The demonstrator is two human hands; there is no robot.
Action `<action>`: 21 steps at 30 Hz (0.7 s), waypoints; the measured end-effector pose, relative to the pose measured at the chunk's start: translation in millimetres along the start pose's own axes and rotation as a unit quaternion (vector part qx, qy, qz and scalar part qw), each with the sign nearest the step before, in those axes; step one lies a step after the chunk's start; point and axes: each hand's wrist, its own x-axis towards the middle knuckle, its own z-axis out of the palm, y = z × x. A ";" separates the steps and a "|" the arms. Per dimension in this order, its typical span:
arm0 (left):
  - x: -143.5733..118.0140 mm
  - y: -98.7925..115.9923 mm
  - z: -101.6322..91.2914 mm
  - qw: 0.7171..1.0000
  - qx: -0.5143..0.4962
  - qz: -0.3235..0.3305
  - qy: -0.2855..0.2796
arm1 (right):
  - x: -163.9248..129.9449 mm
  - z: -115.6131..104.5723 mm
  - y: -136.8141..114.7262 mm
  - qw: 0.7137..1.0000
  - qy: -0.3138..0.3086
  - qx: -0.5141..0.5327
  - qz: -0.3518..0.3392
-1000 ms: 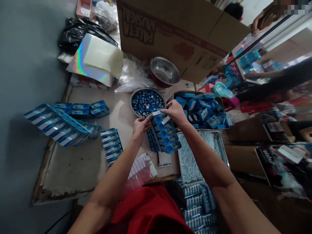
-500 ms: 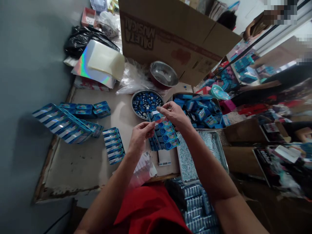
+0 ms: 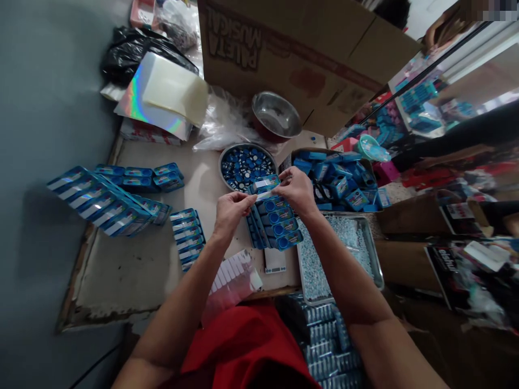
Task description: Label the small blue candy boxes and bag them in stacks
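My left hand and my right hand both grip one small blue packet by its ends, held just above the far end of a short stack of like blue packets on the table. A round metal dish of blue and white caps lies just beyond the hands. To the right of my right hand is a cardboard box of loose blue packets.
A metal tray of small pale pellets sits at my right forearm. More blue packet stacks and a long fanned row lie left. A steel bowl, a large cardboard box, holographic sheets and a white label strip surround the table.
Both hands have come together on the single blue packet at the stack's far end; my left hand rose from the stack's side to pinch it.
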 end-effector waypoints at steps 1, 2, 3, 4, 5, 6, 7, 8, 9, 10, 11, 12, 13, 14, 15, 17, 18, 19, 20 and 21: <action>2.5 -3.8 0.0 1.000 -0.004 0.003 0.000 | 1.0 1.2 1.1 1.000 0.002 -0.002 -0.003; 4.8 -7.9 0.2 1.000 -0.008 0.006 0.000 | 2.1 2.5 2.3 1.000 -0.001 -0.001 -0.006; 6.7 -12.2 0.7 1.000 -0.012 0.007 0.001 | 3.1 3.8 3.6 1.000 -0.005 0.002 -0.008; 8.5 -16.8 1.7 1.000 -0.014 0.005 0.002 | 4.2 4.9 5.2 1.000 -0.010 0.006 -0.009; 10.1 -21.6 3.3 1.000 -0.015 0.004 0.004 | 5.3 5.8 7.2 1.000 -0.012 0.008 -0.009; 11.8 -26.5 5.5 1.000 -0.015 0.001 0.004 | 6.5 6.2 9.8 1.000 -0.013 0.008 -0.009; 13.9 -31.4 8.1 1.000 -0.018 -0.003 0.003 | 7.8 6.2 13.2 1.000 -0.008 0.004 -0.007; 16.6 -36.4 10.9 1.000 -0.022 -0.012 0.003 | 9.3 6.0 17.3 1.000 0.001 0.000 -0.005; 20.1 -41.6 13.3 0.999 -0.026 -0.027 0.003 | 11.0 5.7 21.7 1.000 0.011 0.000 -0.001; 24.1 -47.0 14.8 0.999 -0.028 -0.046 0.006 | 12.8 5.5 26.3 1.000 0.016 0.007 0.008; 28.4 -52.9 14.9 0.998 -0.025 -0.065 0.011 | 14.6 5.7 30.5 0.999 0.005 0.023 0.024; 32.2 -59.5 13.4 0.997 -0.012 -0.074 0.019 | 16.5 6.2 33.9 0.997 -0.026 0.050 0.048; 35.0 -67.1 10.1 0.997 0.018 -0.070 0.031 | 18.3 6.9 36.3 0.990 -0.076 0.086 0.079; 35.8 -75.8 5.0 0.995 0.069 -0.054 0.046 | 19.8 7.4 37.8 0.977 -0.134 0.127 0.111; 33.9 -86.0 -1.7 0.988 0.142 -0.031 0.060 | 20.7 7.3 38.7 0.959 -0.178 0.170 0.138; 21.0 -110.9 -17.8 0.939 0.341 -0.001 0.053 | 18.1 4.2 41.6 0.936 -0.186 0.246 0.169; 10.2 -125.1 -26.0 0.900 0.434 -0.002 0.033 | 12.8 1.2 45.3 0.934 -0.146 0.278 0.172; -2.7 -140.1 -33.5 0.860 0.511 -0.014 0.003 | 3.4 -2.2 51.5 0.935 -0.085 0.302 0.166; -16.6 -155.2 -40.0 0.832 0.553 -0.029 -0.023 | -11.1 -5.1 60.6 0.937 -0.012 0.315 0.154; -30.5 -169.7 -45.2 0.814 0.578 -0.043 -0.038 | -31.2 -6.5 72.2 0.937 0.066 0.312 0.139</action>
